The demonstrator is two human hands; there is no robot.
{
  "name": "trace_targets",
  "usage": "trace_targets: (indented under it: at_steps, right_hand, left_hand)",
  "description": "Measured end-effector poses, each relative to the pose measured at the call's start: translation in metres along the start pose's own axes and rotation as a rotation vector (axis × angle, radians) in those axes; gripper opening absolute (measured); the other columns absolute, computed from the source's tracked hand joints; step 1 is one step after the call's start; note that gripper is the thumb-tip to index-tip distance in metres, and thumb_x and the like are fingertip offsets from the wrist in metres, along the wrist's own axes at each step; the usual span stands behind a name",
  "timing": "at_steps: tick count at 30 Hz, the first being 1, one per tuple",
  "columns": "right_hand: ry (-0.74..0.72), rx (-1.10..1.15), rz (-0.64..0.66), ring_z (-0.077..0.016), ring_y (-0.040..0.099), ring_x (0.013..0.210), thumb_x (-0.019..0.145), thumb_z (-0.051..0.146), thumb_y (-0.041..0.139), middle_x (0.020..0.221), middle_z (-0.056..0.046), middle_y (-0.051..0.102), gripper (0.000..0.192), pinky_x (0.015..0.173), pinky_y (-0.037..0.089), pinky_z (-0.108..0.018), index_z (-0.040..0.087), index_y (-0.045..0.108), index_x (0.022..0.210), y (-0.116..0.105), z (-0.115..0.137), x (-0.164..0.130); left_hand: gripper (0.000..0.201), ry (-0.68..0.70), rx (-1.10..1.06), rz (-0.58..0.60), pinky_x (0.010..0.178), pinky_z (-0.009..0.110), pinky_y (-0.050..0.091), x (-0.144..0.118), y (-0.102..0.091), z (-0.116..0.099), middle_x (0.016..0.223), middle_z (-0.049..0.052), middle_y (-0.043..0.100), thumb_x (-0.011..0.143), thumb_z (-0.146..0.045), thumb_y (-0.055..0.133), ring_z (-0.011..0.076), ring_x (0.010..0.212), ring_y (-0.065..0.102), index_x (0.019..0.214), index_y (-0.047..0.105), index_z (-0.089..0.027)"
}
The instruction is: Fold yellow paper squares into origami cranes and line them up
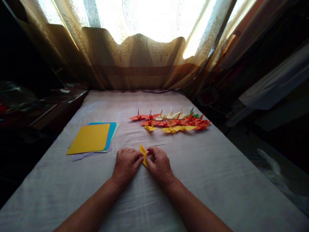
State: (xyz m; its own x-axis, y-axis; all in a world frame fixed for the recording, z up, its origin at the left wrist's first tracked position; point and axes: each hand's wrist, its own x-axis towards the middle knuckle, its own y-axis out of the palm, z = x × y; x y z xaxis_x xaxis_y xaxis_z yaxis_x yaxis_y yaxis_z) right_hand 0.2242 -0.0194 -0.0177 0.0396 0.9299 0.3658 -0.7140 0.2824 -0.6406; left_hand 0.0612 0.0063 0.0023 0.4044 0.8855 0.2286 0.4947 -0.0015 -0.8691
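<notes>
A small folded piece of yellow paper (pixel 142 150) is held between my two hands, low over the middle of the cloth. My left hand (pixel 127 163) pinches its left side with thumb and fingers. On the opposite side, my right hand (pixel 159 162) has its fingers closed on the same paper. The fingers hide part of the folds. Beyond my hands, several folded paper cranes stand in rows: red cranes (pixel 177 121), cream cranes (pixel 172 115), yellow cranes (pixel 172 129) and a green crane (pixel 194 114).
To the left lies a stack of square paper sheets (pixel 89 138), yellow on top, with blue, pale green and lilac edges showing. A pale cloth (pixel 205 193) covers the table. Behind it hangs a patterned curtain (pixel 140 54). Fabric (pixel 277 80) hangs at the right.
</notes>
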Motion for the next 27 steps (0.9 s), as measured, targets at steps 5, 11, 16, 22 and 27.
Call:
trace_targets:
  at_steps: [5,11,16,22,27]
  right_hand:
    - [-0.071,-0.071,-0.034,-0.0219,0.063,0.095,0.081,0.017,0.061,0.1,-0.007,0.07,0.025,0.086,0.044,-0.034,0.019,0.061,0.106,0.0007,0.0005,-0.0025]
    - [-0.045,-0.172,0.007,-0.0261,0.059,0.102,0.08,0.02,0.066,0.097,-0.007,0.07,0.025,0.089,0.04,-0.039,0.02,0.063,0.105,-0.0054,0.0065,-0.0026]
    - [0.013,-0.014,0.002,-0.0219,0.063,0.092,0.079,0.016,0.065,0.092,-0.005,0.071,0.028,0.085,0.045,-0.035,0.02,0.061,0.106,-0.0011,0.0045,-0.0014]
    - [-0.019,0.112,-0.021,-0.0197,0.068,0.085,0.084,0.021,0.062,0.093,-0.004,0.072,0.028,0.082,0.052,-0.033,0.021,0.058,0.112,0.0037,0.0025,-0.0044]
    - [-0.099,0.212,-0.053,-0.0186,0.071,0.087,0.089,0.021,0.055,0.098,-0.005,0.072,0.031,0.082,0.056,-0.031,0.023,0.054,0.119,0.0045,0.004,-0.0067]
  left_hand:
    - [0.008,0.014,0.03,-0.038,0.086,0.04,0.037,-0.001,-0.0015,0.001,0.085,0.002,0.073,0.086,-0.029,0.066,0.0223,0.084,0.063,0.089,0.071,-0.024]
    - [0.013,0.027,0.077,-0.022,0.084,0.039,0.036,-0.0016,-0.0053,0.0022,0.079,0.002,0.071,0.086,-0.032,0.065,0.0223,0.08,0.061,0.077,0.066,-0.022]
    - [0.015,0.036,0.09,-0.008,0.084,0.04,0.035,-0.0012,-0.0066,0.0024,0.08,0.003,0.071,0.087,-0.033,0.065,0.0235,0.082,0.061,0.077,0.067,-0.022]
    - [0.017,0.043,0.0,-0.03,0.083,0.039,0.038,-0.0014,-0.0068,0.0019,0.084,0.003,0.075,0.091,-0.033,0.06,0.0225,0.082,0.064,0.09,0.075,-0.025]
    - [0.026,0.009,-0.144,-0.045,0.08,0.035,0.043,-0.0015,-0.0058,0.0029,0.08,0.002,0.076,0.093,-0.044,0.057,0.0215,0.077,0.066,0.094,0.077,-0.027]
